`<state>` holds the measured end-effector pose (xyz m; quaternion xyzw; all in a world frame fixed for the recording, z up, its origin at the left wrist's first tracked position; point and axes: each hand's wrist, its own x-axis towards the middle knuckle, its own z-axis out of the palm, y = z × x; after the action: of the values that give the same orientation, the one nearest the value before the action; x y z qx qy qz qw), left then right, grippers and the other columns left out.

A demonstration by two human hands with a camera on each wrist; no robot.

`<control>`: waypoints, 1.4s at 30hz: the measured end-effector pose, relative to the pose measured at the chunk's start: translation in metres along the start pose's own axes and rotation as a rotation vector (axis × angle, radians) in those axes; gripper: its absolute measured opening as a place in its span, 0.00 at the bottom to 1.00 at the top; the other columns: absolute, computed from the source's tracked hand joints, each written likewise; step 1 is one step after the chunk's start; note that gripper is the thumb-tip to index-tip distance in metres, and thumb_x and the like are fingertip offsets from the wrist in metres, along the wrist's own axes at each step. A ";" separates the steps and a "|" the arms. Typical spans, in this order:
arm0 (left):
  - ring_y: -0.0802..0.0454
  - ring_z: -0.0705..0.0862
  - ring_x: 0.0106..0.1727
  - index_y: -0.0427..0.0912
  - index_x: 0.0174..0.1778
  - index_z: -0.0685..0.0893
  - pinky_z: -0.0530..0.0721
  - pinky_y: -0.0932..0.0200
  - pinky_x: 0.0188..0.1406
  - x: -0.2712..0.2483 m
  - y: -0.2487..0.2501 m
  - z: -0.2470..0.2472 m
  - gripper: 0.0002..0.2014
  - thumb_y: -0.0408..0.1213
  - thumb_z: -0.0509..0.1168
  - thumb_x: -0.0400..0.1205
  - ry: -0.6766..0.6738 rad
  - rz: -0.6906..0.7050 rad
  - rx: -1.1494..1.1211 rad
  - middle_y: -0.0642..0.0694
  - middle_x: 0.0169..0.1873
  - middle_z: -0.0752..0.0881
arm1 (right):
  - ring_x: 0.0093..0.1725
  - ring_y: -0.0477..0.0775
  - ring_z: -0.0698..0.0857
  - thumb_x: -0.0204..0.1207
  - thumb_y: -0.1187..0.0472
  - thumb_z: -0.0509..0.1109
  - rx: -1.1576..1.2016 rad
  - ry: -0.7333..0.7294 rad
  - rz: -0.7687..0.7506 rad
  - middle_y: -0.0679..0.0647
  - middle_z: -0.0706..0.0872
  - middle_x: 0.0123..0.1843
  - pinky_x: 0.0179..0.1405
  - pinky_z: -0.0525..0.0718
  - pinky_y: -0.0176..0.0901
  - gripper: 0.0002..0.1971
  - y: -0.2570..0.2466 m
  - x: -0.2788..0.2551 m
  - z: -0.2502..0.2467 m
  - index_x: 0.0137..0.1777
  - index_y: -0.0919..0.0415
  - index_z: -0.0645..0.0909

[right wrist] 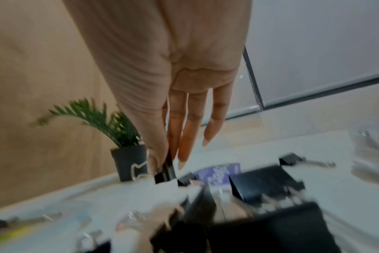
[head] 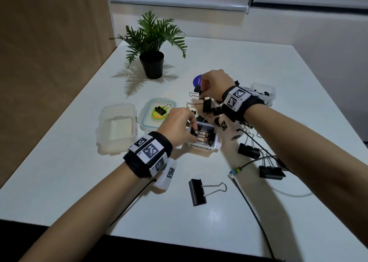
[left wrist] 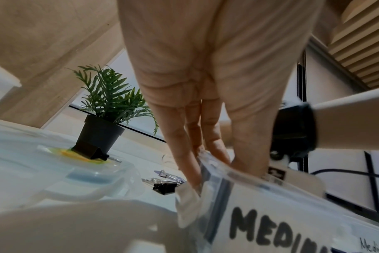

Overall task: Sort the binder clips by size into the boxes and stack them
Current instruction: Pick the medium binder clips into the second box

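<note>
A small clear box marked MEDIUM [head: 201, 147] [left wrist: 270, 226] stands mid-table, packed with black binder clips [head: 206, 135]. My left hand [head: 194, 130] [left wrist: 214, 162] reaches into its left end, thumb and fingers closing on a black clip there; the box wall hides the tips in the left wrist view. My right hand [head: 201, 93] [right wrist: 162, 164] is over the loose pile [head: 209, 106] behind the box. Its thumb and forefinger pinch a small black clip [head: 197, 88] [right wrist: 165, 172]. Large clips [head: 197, 192] lie near me.
An empty clear box [head: 117, 129] sits at the left, beside a lid [head: 148, 120] with one clip [head: 160, 110] on it. Another clear box [head: 263, 88] stands at the far right. A potted plant [head: 151, 62], a blue disc [head: 198, 79] and wrist cables [head: 249, 204] are also on the table.
</note>
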<state>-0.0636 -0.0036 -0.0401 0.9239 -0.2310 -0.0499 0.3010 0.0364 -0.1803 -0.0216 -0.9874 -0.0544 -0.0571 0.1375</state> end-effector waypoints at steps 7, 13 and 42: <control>0.50 0.84 0.35 0.41 0.31 0.90 0.85 0.55 0.37 0.007 0.001 -0.002 0.07 0.30 0.80 0.62 -0.022 -0.069 -0.015 0.44 0.34 0.88 | 0.39 0.51 0.90 0.58 0.56 0.87 0.212 0.000 -0.153 0.50 0.90 0.35 0.46 0.85 0.42 0.16 -0.003 -0.071 -0.053 0.41 0.56 0.83; 0.61 0.78 0.28 0.41 0.33 0.91 0.75 0.67 0.32 0.010 0.003 -0.007 0.06 0.30 0.81 0.64 -0.073 -0.128 -0.058 0.52 0.26 0.83 | 0.33 0.33 0.87 0.64 0.62 0.84 0.247 -0.212 -0.340 0.42 0.90 0.32 0.37 0.81 0.24 0.07 -0.012 -0.117 -0.057 0.41 0.59 0.91; 0.55 0.83 0.35 0.40 0.39 0.92 0.84 0.61 0.39 -0.001 0.003 -0.019 0.06 0.35 0.80 0.69 -0.199 -0.105 -0.088 0.52 0.31 0.87 | 0.54 0.48 0.76 0.73 0.46 0.71 -0.101 -0.233 -0.450 0.43 0.82 0.51 0.45 0.73 0.37 0.10 0.000 -0.139 -0.022 0.49 0.44 0.91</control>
<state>-0.0612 0.0048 -0.0227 0.9110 -0.2088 -0.1671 0.3138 -0.1031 -0.1997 -0.0183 -0.9559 -0.2853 0.0251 0.0648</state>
